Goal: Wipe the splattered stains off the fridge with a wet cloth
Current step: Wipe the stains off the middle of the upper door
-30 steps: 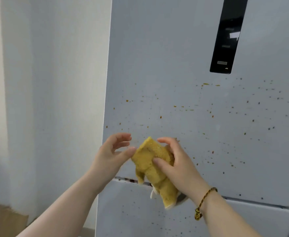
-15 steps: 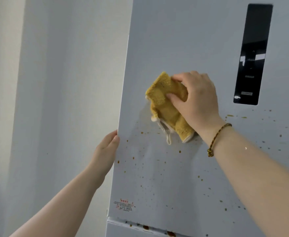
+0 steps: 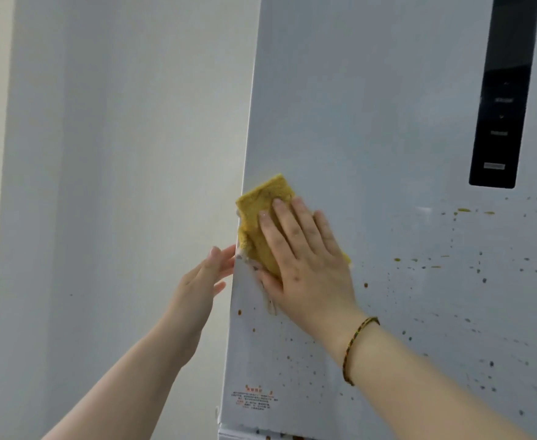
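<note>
The white fridge door (image 3: pixel 372 106) fills the right half of the view, speckled with brown and orange stains (image 3: pixel 419 265) over its lower right. A folded yellow cloth (image 3: pixel 261 204) lies flat against the door at its left edge. My right hand (image 3: pixel 305 262) presses the cloth to the door with straight, spread fingers. My left hand (image 3: pixel 200 287) rests with straight fingers against the door's left edge, just left of the cloth. Part of the cloth is hidden under my right palm.
A black control panel (image 3: pixel 505 96) runs down the door at the upper right. A small printed label (image 3: pixel 254 398) sits near the door's bottom left corner. A pale wall (image 3: pixel 102 185) stands to the left of the fridge.
My right hand has flattened on the cloth and slid it down and left to the door's edge. My left hand has stayed on that edge. The view has moved closer.
</note>
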